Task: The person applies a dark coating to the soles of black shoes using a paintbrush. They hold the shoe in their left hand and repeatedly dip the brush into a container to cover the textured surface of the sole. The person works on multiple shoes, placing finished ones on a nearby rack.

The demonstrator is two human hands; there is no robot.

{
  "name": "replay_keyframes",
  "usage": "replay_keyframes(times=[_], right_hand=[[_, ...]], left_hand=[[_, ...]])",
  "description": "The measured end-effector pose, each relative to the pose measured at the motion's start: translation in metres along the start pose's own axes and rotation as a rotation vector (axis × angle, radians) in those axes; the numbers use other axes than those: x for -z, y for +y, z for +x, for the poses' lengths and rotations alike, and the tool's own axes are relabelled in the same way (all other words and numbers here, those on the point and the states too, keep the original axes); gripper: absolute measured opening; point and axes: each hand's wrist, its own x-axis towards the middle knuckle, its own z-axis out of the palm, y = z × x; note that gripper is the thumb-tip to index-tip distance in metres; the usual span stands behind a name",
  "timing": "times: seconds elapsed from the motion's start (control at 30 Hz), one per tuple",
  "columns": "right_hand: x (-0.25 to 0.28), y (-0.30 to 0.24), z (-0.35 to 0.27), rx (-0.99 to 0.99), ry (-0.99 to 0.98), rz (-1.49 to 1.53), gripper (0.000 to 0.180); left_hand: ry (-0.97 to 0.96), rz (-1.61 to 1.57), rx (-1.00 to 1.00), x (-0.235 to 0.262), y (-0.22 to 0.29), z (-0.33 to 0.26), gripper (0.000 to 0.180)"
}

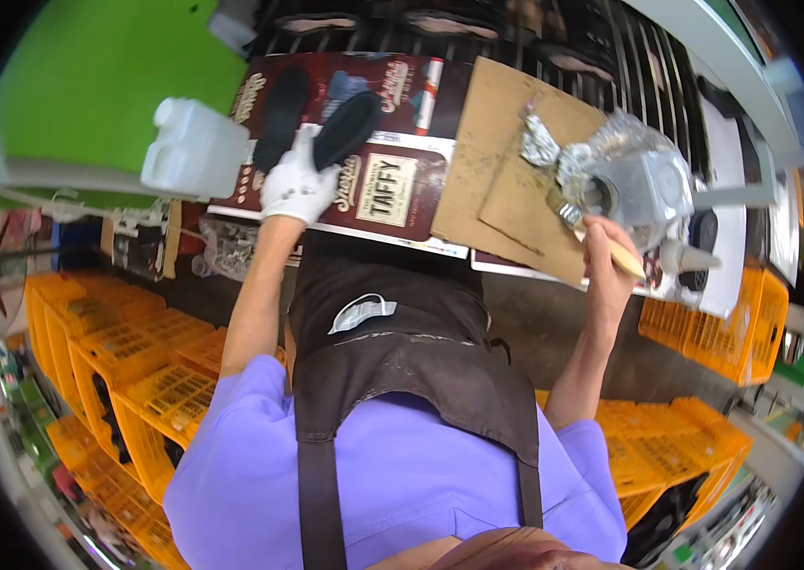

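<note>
Black soles point(347, 130) at 11 o'clock, white glove point(296, 185) 10-ish, tan cardboard point(480, 133) at 1, purple shirt point(421, 475) at 6, super orange crates point(98, 328) 8-ish.

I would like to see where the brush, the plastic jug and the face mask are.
Brush point(625, 258): head view, on its wooden handle.
Plastic jug point(195, 154): head view, on its whitish body.
Face mask point(355, 314): head view, on its pale cloth.
</note>
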Motion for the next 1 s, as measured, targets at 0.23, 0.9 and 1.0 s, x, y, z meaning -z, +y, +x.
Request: replay_keyframes(times=[0.23,0.9,1.0], right_hand=[[0.034,-0.003,0.025,0.126,0.065,-0.311,0.012],[0.035,0.032,0.036,-0.133,0.192,-0.106,0.022],[0.044,0.025,0.035,-0.128,0.196,-0.132,0.024]], left_hand=[[0.019,-1.328,-0.113,0.003,-0.009,0.010,0.062],[-0.965,-2.465,0.224,-0.036,0.113,-0.028,0.048],[-1.056,-2.380,0.217,-0.026,0.121,-0.033,0.051]])
